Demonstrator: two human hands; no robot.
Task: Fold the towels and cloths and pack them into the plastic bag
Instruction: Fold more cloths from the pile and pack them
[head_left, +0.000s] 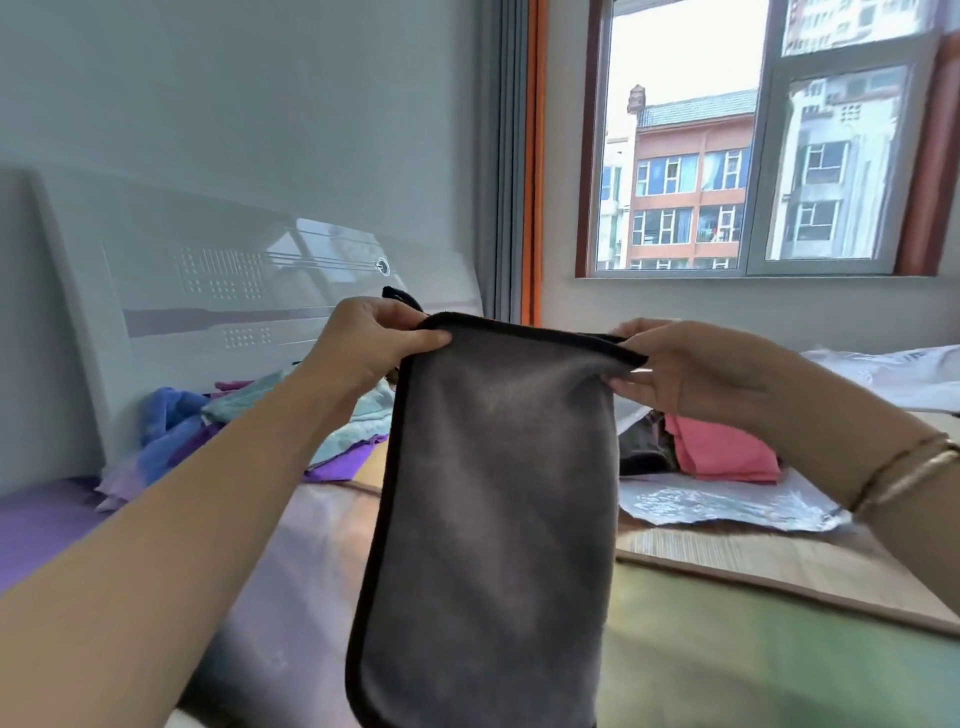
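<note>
A grey towel (493, 509) with a dark bound edge is hanging upright in the air above the bed (753, 649), held by its two top corners and drooping straight down in front of the camera; the left hand (371, 345) is pinching the top left corner between thumb and curled fingers, with a small black hanging loop (400, 296) sticking up just behind the knuckles; the right hand (680, 369) is gripping the top right corner, thumb on top and fingers curled underneath the hem, a pair of thin bangles (904, 475) sitting on that wrist; behind the towel on the left, a loose heap of cloths (234, 421) in blue, purple, teal and pink is lying against the white headboard (234, 291); on the right, a folded pink cloth (722, 447) is resting beside something dark, both just behind a flattened clear plastic bag (727, 501) spread on the bed cover; a window (753, 140) is showing apartment blocks beyond, with an orange-edged curtain (519, 156) hanging at its left.
</note>
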